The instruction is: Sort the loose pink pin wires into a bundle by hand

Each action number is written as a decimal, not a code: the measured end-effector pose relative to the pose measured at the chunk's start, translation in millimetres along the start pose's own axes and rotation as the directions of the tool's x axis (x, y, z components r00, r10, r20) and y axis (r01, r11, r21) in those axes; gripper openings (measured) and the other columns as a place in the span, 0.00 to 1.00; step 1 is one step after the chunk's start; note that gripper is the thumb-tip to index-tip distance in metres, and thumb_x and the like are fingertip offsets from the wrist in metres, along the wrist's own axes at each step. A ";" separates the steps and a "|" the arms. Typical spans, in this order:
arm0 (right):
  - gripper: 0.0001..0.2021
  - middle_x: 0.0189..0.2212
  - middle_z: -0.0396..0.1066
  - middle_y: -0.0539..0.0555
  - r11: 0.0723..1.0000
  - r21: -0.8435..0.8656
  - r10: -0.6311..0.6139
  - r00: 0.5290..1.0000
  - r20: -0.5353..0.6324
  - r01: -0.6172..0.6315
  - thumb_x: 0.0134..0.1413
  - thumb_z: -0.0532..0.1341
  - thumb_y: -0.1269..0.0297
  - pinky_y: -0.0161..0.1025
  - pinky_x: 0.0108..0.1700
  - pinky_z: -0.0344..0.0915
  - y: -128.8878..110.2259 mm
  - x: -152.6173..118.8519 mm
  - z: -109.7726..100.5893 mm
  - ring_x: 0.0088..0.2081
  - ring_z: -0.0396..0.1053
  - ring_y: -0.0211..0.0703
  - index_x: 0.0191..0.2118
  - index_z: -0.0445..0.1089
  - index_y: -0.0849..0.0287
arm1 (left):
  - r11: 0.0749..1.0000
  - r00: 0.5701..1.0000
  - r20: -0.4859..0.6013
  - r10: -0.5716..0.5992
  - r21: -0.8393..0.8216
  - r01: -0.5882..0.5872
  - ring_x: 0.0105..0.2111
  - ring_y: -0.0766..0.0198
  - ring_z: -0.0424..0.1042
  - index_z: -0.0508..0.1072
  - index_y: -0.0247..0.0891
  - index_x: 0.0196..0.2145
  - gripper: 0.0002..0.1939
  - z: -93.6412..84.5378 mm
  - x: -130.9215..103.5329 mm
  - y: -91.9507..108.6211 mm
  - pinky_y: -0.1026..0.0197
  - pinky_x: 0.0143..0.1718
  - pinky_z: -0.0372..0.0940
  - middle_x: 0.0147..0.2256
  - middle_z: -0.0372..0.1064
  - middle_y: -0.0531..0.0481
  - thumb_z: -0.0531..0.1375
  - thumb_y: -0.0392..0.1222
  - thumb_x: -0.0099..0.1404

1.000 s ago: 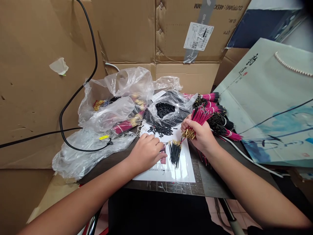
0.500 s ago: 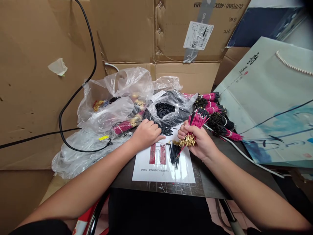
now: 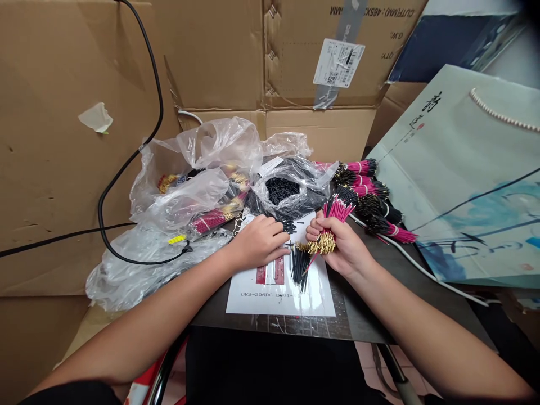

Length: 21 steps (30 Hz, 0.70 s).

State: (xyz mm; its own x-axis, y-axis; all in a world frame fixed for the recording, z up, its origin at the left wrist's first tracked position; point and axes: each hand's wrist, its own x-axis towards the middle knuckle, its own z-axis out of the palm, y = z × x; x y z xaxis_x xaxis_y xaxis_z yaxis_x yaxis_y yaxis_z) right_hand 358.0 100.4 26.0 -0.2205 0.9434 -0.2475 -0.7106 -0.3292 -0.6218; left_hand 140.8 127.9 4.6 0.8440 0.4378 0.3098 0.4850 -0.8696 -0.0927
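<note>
My right hand (image 3: 343, 242) is wrapped around a bundle of wires (image 3: 336, 209), pinkish red with white tips at the top and gold metal terminals at the lower end. Below the terminals, several wires with black ends (image 3: 299, 269) fan down over the printed sheet. My left hand (image 3: 262, 242) is beside them, palm down, its fingers curled together over the sheet. Whatever its fingertips hold is too small to make out. Just beyond that hand lie loose short black tubes (image 3: 289, 226), in front of an open plastic bag (image 3: 317, 191) full of the same tubes.
A printed sheet (image 3: 244, 305) lies on the dark table (image 3: 367, 315). Tied wire bundles (image 3: 363, 167) sit at the right, near a pale paper bag (image 3: 455, 169). Crumpled clear bags (image 3: 139, 270) and a black cable (image 3: 101, 199) are on the left. Cardboard (image 3: 211, 56) stands behind.
My left hand has moved right, from beside the loose black tubes toward the hanging wire ends. My right hand keeps its grip on the wire bundle, almost still. The view has shifted slightly.
</note>
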 end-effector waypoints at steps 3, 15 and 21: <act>0.12 0.21 0.56 0.44 1.000 0.003 -0.004 1.000 0.000 0.004 0.44 0.68 0.76 0.27 0.26 0.61 -0.5 -0.2 0.0 0.24 0.56 0.30 0.26 0.63 0.60 | 0.998 0.999 0.032 -0.023 -0.055 0.025 0.36 0.58 0.63 0.74 0.36 0.38 0.16 0.3 0.0 3.0 0.54 0.37 0.53 0.35 0.68 0.47 0.52 0.48 0.77; 0.10 0.21 0.56 0.45 0.999 0.003 -0.037 0.999 0.001 0.037 0.43 0.68 0.77 0.26 0.26 0.60 -6.3 0.8 -5.0 0.25 0.56 0.30 0.26 0.65 0.61 | 0.973 0.979 0.084 -0.187 -0.119 0.196 0.37 0.57 0.65 0.74 0.35 0.35 0.13 0.4 14.3 15.8 0.53 0.40 0.54 0.35 0.71 0.47 0.55 0.43 0.74; 0.10 0.22 0.57 0.45 1.000 -0.018 -0.021 1.000 0.003 0.021 0.43 0.68 0.77 0.27 0.26 0.60 -6.5 -0.3 -5.9 0.25 0.57 0.30 0.27 0.65 0.61 | 0.972 0.975 0.071 -0.210 -0.089 0.216 0.39 0.54 0.66 0.75 0.36 0.37 0.12 0.4 12.0 17.5 0.51 0.40 0.54 0.36 0.72 0.46 0.57 0.47 0.72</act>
State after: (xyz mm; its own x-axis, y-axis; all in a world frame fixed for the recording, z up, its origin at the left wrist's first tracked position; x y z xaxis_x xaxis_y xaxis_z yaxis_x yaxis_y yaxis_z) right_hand 366.7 102.0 25.7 -0.2075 0.9502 -0.2326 -0.7032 -0.3102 -0.6398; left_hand 159.5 118.1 6.3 0.7372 0.6261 0.2541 0.6337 -0.7711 0.0616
